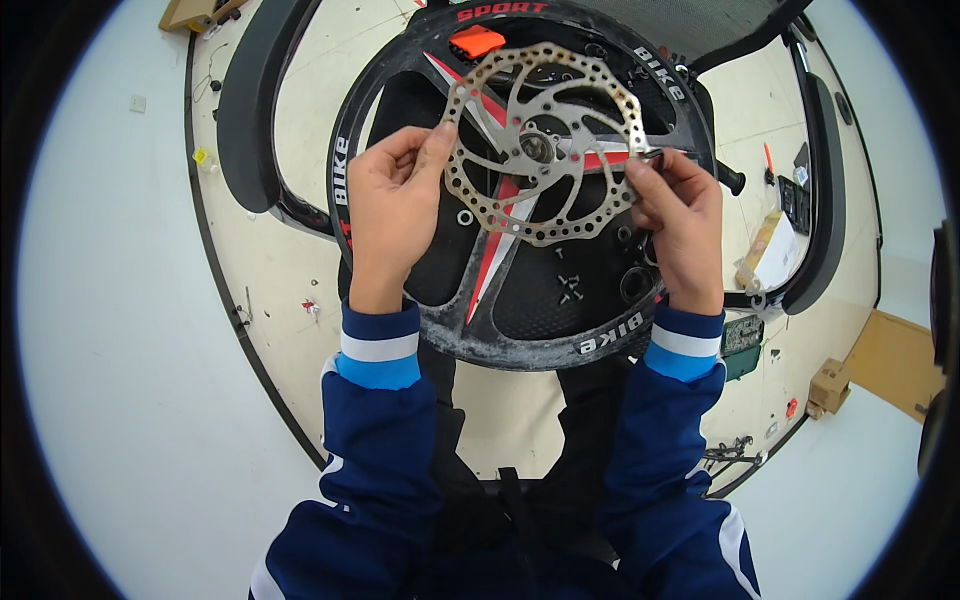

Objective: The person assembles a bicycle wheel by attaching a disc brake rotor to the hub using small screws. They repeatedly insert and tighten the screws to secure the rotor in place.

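Observation:
A silver brake disc rotor (pixel 540 233), round with a scalloped, drilled edge, is held up in front of me over the middle of a bicycle wheel. My left hand (pixel 397 205) pinches its left edge between thumb and fingers. At the right edge, my right hand (pixel 682 225) grips it the same way; a small dark piece, too small to name, shows by those fingertips. Below lies the black wheel (pixel 480 347), flat, with broad spokes marked in red and white. Its hub shows through the rotor's centre, partly covered by the rotor's arms.
The wheel rests on a chair with a left armrest (pixel 248 120) and a right armrest (pixel 818 200). Several small screws (pixel 568 290), a washer (pixel 464 217) and a dark ring (pixel 635 284) lie between the spokes. An orange piece (pixel 477 41) sits at the far rim. A green case (pixel 742 350) and cardboard box (pixel 829 386) stand on the floor.

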Action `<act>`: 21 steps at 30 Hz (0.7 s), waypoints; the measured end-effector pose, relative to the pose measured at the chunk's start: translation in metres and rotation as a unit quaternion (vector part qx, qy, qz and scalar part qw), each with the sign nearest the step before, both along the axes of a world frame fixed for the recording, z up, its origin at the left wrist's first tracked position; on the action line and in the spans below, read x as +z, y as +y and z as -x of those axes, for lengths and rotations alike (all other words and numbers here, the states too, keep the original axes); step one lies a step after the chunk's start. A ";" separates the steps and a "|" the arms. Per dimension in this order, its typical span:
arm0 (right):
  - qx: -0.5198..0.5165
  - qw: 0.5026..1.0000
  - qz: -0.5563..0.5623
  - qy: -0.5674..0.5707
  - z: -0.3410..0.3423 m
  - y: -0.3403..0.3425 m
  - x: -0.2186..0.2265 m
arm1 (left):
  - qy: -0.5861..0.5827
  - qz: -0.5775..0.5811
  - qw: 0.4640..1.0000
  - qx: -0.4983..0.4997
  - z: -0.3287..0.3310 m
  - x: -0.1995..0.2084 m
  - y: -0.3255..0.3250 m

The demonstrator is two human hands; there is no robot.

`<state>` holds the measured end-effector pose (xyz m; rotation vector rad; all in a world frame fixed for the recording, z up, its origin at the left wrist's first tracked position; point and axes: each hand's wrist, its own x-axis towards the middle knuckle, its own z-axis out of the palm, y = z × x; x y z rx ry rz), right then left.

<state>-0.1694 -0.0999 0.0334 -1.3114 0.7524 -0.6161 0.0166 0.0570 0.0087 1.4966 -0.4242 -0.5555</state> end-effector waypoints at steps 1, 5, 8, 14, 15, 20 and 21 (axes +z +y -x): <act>-0.007 0.999 -0.032 -0.023 0.000 0.000 0.002 | 0.005 0.013 1.000 0.005 0.002 0.005 -0.001; 0.021 0.998 -0.059 -0.017 -0.002 0.004 0.001 | -0.042 0.023 0.999 0.015 -0.001 0.003 0.000; 0.058 0.992 0.005 0.108 -0.005 0.000 -0.012 | -0.078 -0.029 0.996 0.023 -0.007 -0.006 0.002; 0.056 0.990 0.045 0.123 -0.012 0.007 -0.008 | -0.092 -0.107 0.990 0.016 -0.017 -0.010 0.006; 0.056 0.989 0.052 0.129 -0.013 0.008 -0.005 | -0.097 -0.096 0.990 0.022 -0.016 -0.012 0.005; 0.021 0.988 0.071 0.135 0.004 -0.003 0.006 | -0.119 -0.100 0.987 -0.027 -0.002 -0.007 -0.008; 0.055 0.984 0.056 0.161 0.012 -0.008 0.009 | -0.102 -0.095 0.989 -0.042 0.000 -0.001 -0.007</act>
